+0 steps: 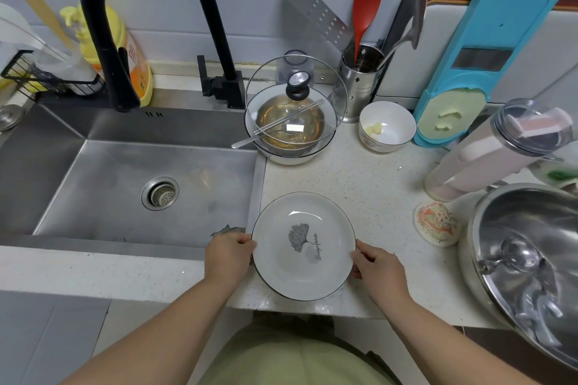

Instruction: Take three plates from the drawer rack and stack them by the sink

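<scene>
White plate (pixel 303 247) with a leaf print sits on the speckled counter (pixel 359 178), just right of the steel sink (pixel 125 172); left hand (pixel 230 255) pinches its left rim, right hand (pixel 377 266) grips the right rim, fingers curled on the edge; a lidded bowl (pixel 294 131) stands behind.

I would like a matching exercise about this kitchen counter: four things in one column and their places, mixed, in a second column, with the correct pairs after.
Things:
1. plate
2. glass lid
3. red spatula
4. small white bowl

Places:
A. standing in the steel utensil holder
B. held at its rim by both hands, left hand and right hand
C. left of the blue slicer
D. leaning on the pot beside the sink

Pairs: 1-B, 2-D, 3-A, 4-C
</scene>
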